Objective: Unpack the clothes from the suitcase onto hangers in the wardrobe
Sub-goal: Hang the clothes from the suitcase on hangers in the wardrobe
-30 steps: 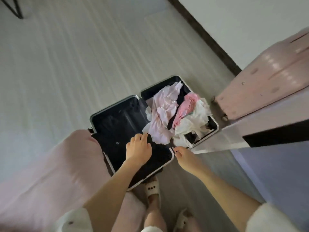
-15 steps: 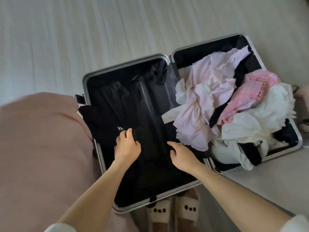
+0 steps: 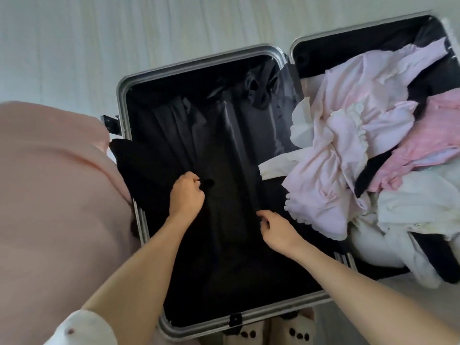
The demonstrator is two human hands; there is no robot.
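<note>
Landmark: the open suitcase [image 3: 120, 100], lying flat on the pale floor [image 3: 74, 46], both halves facing up.

Nearest, just below the suitcase's near rim: two cream slippers with dark paw dots [image 3: 297, 331]. A white sleeve cuff [image 3: 82, 329] sits at the near left corner of the view. A big pink soft mass [image 3: 49, 195] lies against the suitcase's left rim; cannot tell what it is.

Both bare forearms reach in over the near rim into the left half, which is lined in black.

Left hand [image 3: 186, 194]: grip closed, fingers curled and bunching the black garment [image 3: 146, 168]. That garment lies in the left half's left side, and one corner spills over the left rim toward the pink mass. So the cloth runs left and outward from the grip, with a small dark tuft poking out just right of the knuckles.

Right hand [image 3: 277, 231]: grip narrow, fingers curled with the tips pinching at black fabric near the middle of the left half. Whether this is the same garment or the lining, cannot tell; all black on black.

Farther in, the lining [image 3: 239, 125] of the left half shows glossy folds up to the far rim.

Right half of the suitcase: heap of loose clothes, well apart from the left hand and just right of the right hand. Pale pink ruffled garment [image 3: 348, 135] on top, overlapping the centre hinge. Brighter pink piece [image 3: 428, 143] beyond it toward the right edge. White clothes [image 3: 418, 210] at the near right, spilling over the rim. Black strip [image 3: 371, 173] between the pinks.
</note>
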